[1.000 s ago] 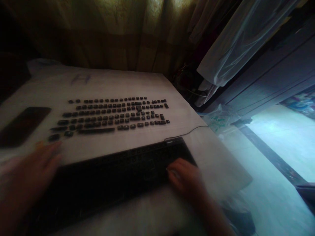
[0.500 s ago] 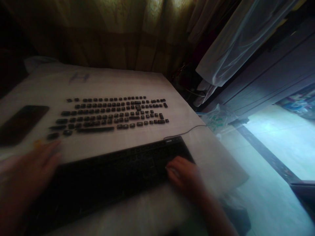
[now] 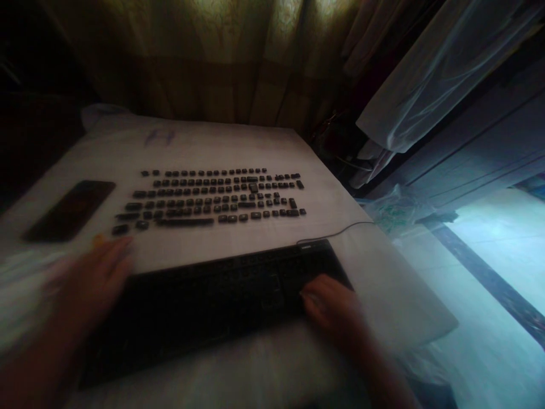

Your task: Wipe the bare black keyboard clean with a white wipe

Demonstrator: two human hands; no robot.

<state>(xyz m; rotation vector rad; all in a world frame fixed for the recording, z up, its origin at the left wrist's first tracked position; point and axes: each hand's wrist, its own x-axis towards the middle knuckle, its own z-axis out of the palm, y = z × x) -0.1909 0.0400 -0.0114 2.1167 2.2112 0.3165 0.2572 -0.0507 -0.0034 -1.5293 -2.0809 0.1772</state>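
A black keyboard base (image 3: pixel 200 307) without its keycaps lies slantwise on a white-covered table. My left hand (image 3: pixel 100 278) rests at its left end, fingers stretched forward past the far corner, though blur softens their outline. Over the right part of the keyboard, my right hand (image 3: pixel 330 304) is curled closed; a small pale bit shows at its fingers, too blurred to name. Beyond the keyboard, several rows of loose black keycaps (image 3: pixel 213 190) are laid out in keyboard order. A long spacebar (image 3: pixel 185 222) lies in the nearest row.
A dark phone (image 3: pixel 70 210) lies on the left of the table. The keyboard cable (image 3: pixel 340 230) runs off the right edge. A small orange thing (image 3: pixel 99 240) shows beside my left hand. Behind the table hangs a curtain (image 3: pixel 204 74); a clear plastic bag (image 3: pixel 392 210) is at the right.
The whole view has shifted, so the table and its things appear farther right. My hands keep about the same places on the keyboard; the keycap rows look unchanged.
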